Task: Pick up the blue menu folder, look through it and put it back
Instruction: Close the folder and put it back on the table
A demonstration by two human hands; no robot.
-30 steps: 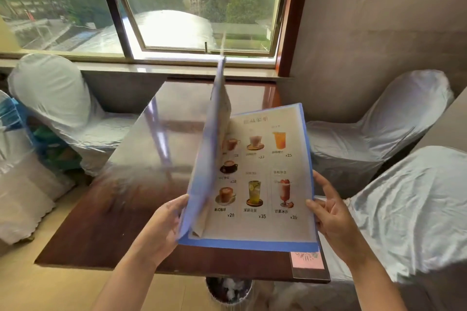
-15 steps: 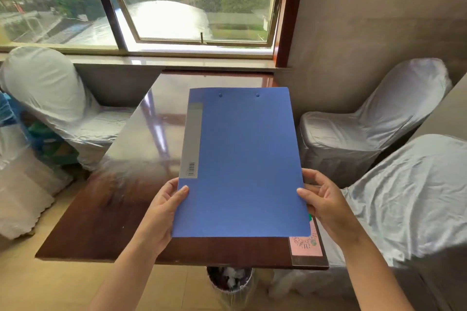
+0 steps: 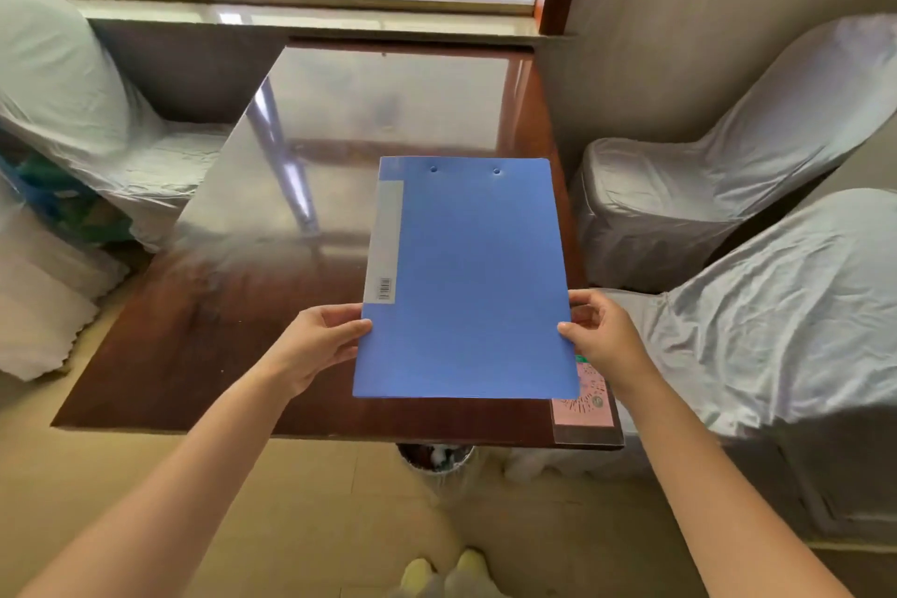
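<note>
The blue menu folder (image 3: 468, 277) is closed, its plain cover up, with a grey spine label and barcode down its left side. It sits flat over the right half of the glossy brown table (image 3: 252, 257), near the front edge; I cannot tell whether it rests on the top or hovers just above it. My left hand (image 3: 318, 345) grips its lower left edge, thumb on the cover. My right hand (image 3: 599, 335) grips the lower right edge the same way.
A pink QR-code card (image 3: 585, 403) lies under the glass at the table's front right corner, partly under the folder. White-covered chairs stand at left (image 3: 73, 102) and right (image 3: 718, 170), another at near right (image 3: 776, 316). A bin (image 3: 437, 456) sits under the table. A window is beyond.
One second ago the folder was open on the drinks page with the cover swinging shut. It is closed and has come down lower over the table; both hands stay on its lower edges.
</note>
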